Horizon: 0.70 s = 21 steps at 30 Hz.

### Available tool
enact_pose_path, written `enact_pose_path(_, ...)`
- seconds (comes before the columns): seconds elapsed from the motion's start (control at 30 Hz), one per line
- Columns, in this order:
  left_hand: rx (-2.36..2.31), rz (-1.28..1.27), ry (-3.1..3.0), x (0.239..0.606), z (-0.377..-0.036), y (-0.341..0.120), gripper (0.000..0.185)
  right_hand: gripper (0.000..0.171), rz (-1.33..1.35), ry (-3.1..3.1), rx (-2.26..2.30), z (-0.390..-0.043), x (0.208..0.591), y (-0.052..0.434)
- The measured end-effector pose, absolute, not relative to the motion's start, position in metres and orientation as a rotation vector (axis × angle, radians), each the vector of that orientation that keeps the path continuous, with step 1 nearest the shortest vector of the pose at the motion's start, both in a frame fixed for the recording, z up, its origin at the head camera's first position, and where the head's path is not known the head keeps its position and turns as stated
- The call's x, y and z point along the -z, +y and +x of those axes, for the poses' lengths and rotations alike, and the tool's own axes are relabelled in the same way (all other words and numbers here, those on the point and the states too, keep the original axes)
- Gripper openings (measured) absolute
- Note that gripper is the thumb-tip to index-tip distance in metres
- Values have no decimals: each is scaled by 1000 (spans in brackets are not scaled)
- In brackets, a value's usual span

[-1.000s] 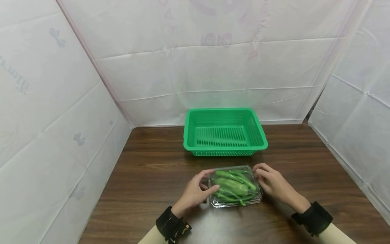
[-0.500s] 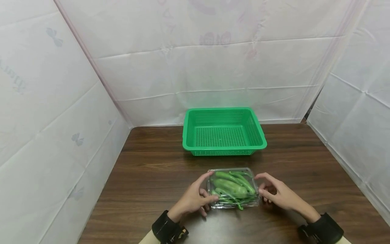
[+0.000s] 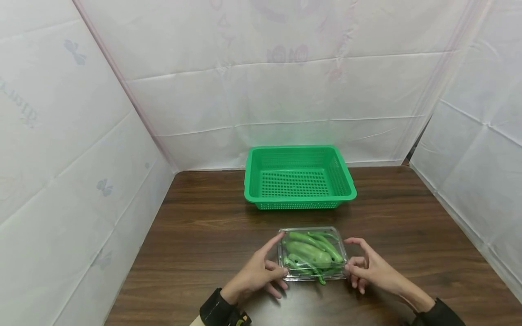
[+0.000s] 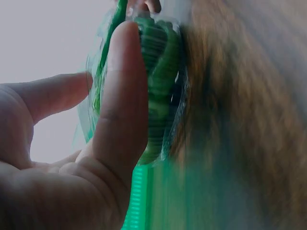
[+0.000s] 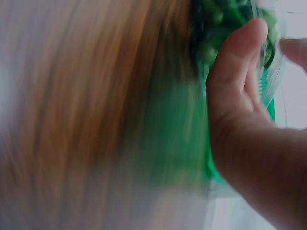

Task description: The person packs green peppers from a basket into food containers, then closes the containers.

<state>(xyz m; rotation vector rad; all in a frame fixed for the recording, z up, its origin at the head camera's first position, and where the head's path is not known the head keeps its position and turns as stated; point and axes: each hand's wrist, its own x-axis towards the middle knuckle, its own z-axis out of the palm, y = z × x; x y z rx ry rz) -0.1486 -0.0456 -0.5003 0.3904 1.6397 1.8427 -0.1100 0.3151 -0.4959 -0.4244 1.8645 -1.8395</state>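
A clear plastic clamshell box (image 3: 302, 279) with green peppers (image 3: 308, 252) inside lies in the middle front of the table in the head view. One pepper tip reaches out past its near edge. My left hand (image 3: 258, 270) grips the box's left side, index fingertip at the far corner and thumb at the near one. On the other side my right hand (image 3: 374, 271) holds the right edge, thumb at the near corner and index stretched to the far part. The left wrist view has the left thumb (image 4: 123, 91) along the box's side; the right thumb (image 5: 235, 62) overlaps the box in the right wrist view.
A green perforated basket (image 3: 302, 198) with nothing in it stands behind the box, near the back wall. The wood-grain table (image 3: 195, 226) is enclosed by white sheets (image 3: 195, 104) at the back and both sides.
The box has shifted slightly toward me and turned squarer to the table. My right hand has slid down its right side toward the near corner; my left hand has moved slightly nearer too.
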Motion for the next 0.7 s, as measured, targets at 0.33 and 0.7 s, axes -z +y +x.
enact_pose_path(0.33, -1963, 286, 1561, 505, -139, -38, 97, 34, -208, 1651, 1728, -104, 497, 314)
enact_pose_path(0.7, -2029, 245, 1496, 504, -135, -35, 102, 19, -252, 1674, 1813, -100, 504, 309)
